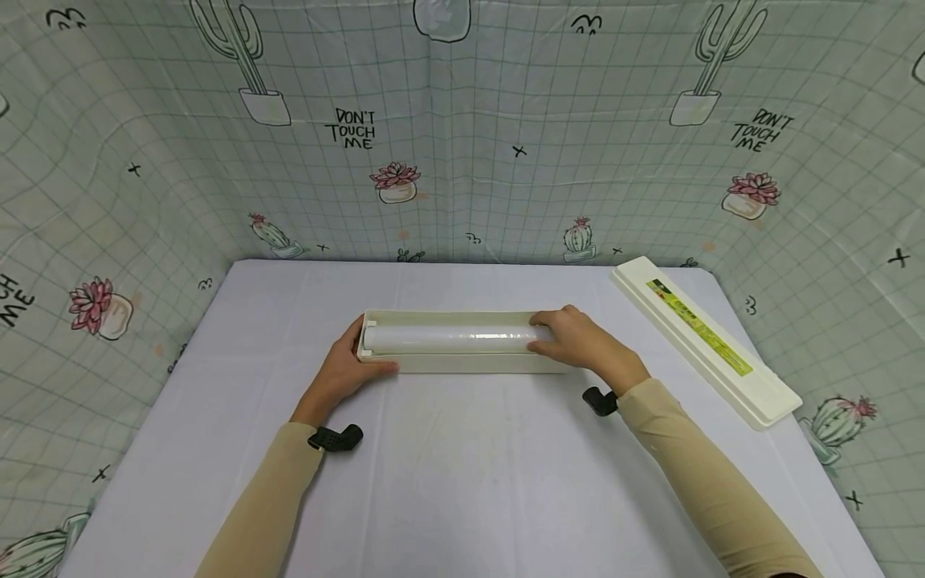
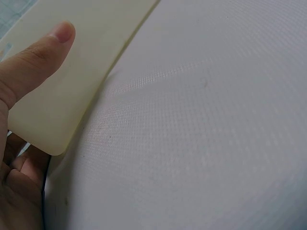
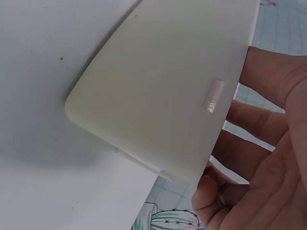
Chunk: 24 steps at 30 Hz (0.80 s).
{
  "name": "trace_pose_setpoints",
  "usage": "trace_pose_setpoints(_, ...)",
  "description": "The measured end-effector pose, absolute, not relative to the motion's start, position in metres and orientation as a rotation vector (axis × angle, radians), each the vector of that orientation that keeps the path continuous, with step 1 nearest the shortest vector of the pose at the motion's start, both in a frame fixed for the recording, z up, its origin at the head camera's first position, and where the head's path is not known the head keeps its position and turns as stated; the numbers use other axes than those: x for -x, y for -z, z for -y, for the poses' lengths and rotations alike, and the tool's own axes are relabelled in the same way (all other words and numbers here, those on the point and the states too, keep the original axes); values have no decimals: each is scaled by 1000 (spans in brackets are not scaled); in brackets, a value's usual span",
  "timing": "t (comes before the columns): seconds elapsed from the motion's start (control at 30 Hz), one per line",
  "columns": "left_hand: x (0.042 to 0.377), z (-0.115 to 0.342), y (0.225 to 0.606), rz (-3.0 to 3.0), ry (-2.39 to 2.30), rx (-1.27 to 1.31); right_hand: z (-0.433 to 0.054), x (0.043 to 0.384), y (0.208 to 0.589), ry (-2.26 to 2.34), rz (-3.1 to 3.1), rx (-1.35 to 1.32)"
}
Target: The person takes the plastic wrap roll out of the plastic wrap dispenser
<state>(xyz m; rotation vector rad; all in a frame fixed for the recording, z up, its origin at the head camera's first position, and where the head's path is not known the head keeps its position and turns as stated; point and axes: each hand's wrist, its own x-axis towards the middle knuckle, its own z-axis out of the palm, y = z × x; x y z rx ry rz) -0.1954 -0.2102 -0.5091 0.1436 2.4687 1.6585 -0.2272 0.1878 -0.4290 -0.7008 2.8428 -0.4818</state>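
An open, long off-white box lies crosswise on the table, with a shiny roll of cling film inside. My left hand grips the box's left end. Its thumb lies along the front wall in the left wrist view, the other fingers around the end. At the opposite end, my right hand reaches over the rim and holds the roll's right end between thumb and fingers. From the right wrist, the box's front wall hides those fingertips.
The box's long lid, with a yellow-green label, lies slanted along the table's right side. A white cloth covers the table. Behind and beside it hangs a checked curtain with cactus prints.
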Motion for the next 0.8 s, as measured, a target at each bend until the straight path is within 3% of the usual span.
trace_pose_setpoints(0.8,192,201,492,-2422,-1675,-92,-188,236,420,442,-2829,704)
